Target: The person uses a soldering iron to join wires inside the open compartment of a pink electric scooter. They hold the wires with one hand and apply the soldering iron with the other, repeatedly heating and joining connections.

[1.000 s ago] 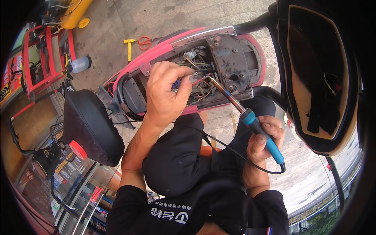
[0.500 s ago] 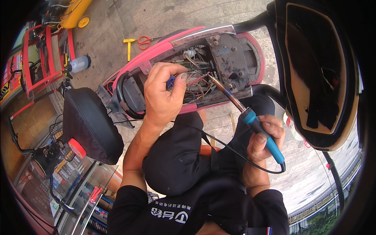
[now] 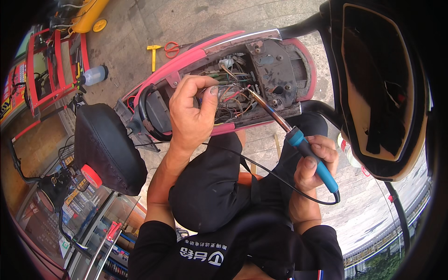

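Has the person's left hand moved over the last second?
Yes. Judged against the black curved bar on the red vehicle body, the left hand has shifted slightly toward the picture's left, nearer that bar.

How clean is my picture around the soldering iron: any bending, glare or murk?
Head view: bright glints on the metal of the soldering iron; head view: the wires lie partly in shade, too fine to separate at the tip; head view: the pavement at lower right looks washed out, and fisheye bends edges toward a black rim.
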{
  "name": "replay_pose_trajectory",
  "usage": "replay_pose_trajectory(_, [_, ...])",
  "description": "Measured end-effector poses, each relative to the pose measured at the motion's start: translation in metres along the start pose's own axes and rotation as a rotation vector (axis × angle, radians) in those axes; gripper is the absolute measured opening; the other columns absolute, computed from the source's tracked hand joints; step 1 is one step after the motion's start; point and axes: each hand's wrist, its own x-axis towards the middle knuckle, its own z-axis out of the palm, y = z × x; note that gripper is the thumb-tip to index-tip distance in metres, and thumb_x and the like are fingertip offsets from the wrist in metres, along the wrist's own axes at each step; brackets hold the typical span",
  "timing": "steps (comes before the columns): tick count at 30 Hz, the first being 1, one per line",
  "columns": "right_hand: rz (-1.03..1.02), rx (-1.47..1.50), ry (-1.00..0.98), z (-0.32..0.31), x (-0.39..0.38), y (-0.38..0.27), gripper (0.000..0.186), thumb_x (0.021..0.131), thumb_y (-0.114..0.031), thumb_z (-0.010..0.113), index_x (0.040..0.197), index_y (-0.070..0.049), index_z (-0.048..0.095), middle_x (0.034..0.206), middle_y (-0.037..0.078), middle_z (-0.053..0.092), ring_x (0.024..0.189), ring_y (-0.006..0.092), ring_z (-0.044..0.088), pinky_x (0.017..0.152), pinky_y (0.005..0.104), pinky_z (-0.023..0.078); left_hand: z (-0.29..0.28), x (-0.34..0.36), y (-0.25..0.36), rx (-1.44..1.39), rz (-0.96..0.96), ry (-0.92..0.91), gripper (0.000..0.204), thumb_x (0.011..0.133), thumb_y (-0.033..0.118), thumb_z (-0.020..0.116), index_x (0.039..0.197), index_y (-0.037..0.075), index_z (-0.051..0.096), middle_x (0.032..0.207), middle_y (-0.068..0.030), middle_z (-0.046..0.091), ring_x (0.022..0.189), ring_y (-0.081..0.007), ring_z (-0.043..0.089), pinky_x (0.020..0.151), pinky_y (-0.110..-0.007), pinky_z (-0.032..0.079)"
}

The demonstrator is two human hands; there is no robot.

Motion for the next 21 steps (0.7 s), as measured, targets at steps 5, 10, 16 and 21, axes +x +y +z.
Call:
replay_pose_trajectory(5, [0.006,-0.003,-0.025,0.001,0.0031,0.0012,0.037,0.093,-0.033,0.067,0.099,0.001,0.053,0.097,0.022,0.06,0.077,0.0241,0.062,0.063,0.0313,0.056,-0.0001,-0.0018,-0.0007,-0.03,-0.051,-0.007,0.009,0.088,0.002,0.065,0.096,-0.002,0.064,0.089,-0.0088,0.064,0.076,-0.016,0.061,0.069,-0.028,0.049])
replay_pose_trajectory(10, [0.066,0.027,-0.012,0.0032,0.0057,0.0006,0.036,0.089,-0.031,0.073,0.096,0.0,0.054,0.094,0.021,0.064,0.082,0.0249,0.063,0.073,0.0334,0.053,-0.0001,-0.0032,-0.0023,-0.06,-0.099,-0.014,0.009,0.089,0.003,0.065,0.096,-0.002,0.064,0.088,-0.0081,0.064,0.076,-0.0152,0.06,0.068,-0.027,0.048])
replay_pose_trajectory(16, [0.028,0.038,0.014,0.0017,0.0079,0.0009,0.036,0.089,-0.031,0.073,0.095,-0.001,0.054,0.093,0.021,0.064,0.081,0.0252,0.063,0.073,0.0335,0.053,-0.0001,-0.0038,-0.003,-0.073,-0.123,-0.007,0.009,0.089,0.003,0.064,0.096,-0.002,0.064,0.088,-0.0081,0.063,0.076,-0.015,0.06,0.069,-0.027,0.048])
replay_pose_trajectory(21, [0.006,-0.004,-0.024,-0.002,0.0085,-0.0044,0.039,0.092,-0.035,0.069,0.096,0.0,0.053,0.095,0.022,0.061,0.079,0.0244,0.062,0.07,0.0327,0.054,-0.0007,-0.0048,-0.0017,-0.054,-0.106,-0.009,0.009,0.09,0.003,0.064,0.097,-0.002,0.064,0.089,-0.0082,0.063,0.077,-0.0142,0.06,0.069,-0.027,0.049])
